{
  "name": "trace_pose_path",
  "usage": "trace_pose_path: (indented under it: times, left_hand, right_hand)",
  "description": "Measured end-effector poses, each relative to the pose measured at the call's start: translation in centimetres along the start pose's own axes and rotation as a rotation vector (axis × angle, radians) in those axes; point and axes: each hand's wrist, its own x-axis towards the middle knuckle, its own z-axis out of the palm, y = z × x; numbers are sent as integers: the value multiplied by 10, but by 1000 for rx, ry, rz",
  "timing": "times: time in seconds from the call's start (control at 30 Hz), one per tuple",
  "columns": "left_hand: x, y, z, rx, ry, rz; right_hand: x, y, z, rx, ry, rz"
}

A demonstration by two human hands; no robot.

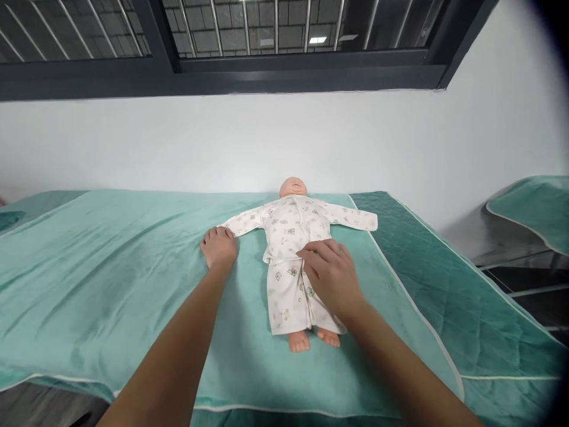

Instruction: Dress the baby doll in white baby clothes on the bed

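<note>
Your right hand [329,270] is over the doll's waist, its fingers bent and close together at the clothes; you cannot tell whether they pinch the fabric. Your left hand [219,245] is at the end of the left sleeve [243,222], fingers bent and close together, their grip unclear.

The doll [293,187] lies on its back between your forearms, head far and feet near, in white printed clothes [287,296]. Its right sleeve [355,219] stretches out past the white edge of the light green sheet [240,367], over the dark green quilted cover [444,296].

The sheet spreads widely to the left, with soft folds. On the right, its edge slants outward toward the near side and rounds off at the near corner. A strip of sheet lies between the feet and the near edge. At the far side, the doll's head is close to the white wall [249,142], below the dark window frame [311,80].
</note>
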Motion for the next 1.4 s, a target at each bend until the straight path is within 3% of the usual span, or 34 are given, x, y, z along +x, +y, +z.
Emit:
trace_pose_path:
  times: [0.3, 0.57, 0.7, 1.17, 1.4]
  left_hand:
    - [0, 1, 0, 16, 2, -2]
    - [-1, 0, 1, 14, 5, 6]
    - [0, -1, 3, 7, 10, 9]
    - [0, 0, 3, 22, 6, -3]
    - [1, 1, 3, 28, 4, -7]
  right_hand:
    - [-7, 4, -1, -12, -124, 75]
    - [-9, 3, -3, -46, -83, 267]
    - [-6, 6, -2, -103, -80, 266]
    - [0, 4, -9, 310, 228, 402]
    - [-1, -2, 5, 129, 28, 273]
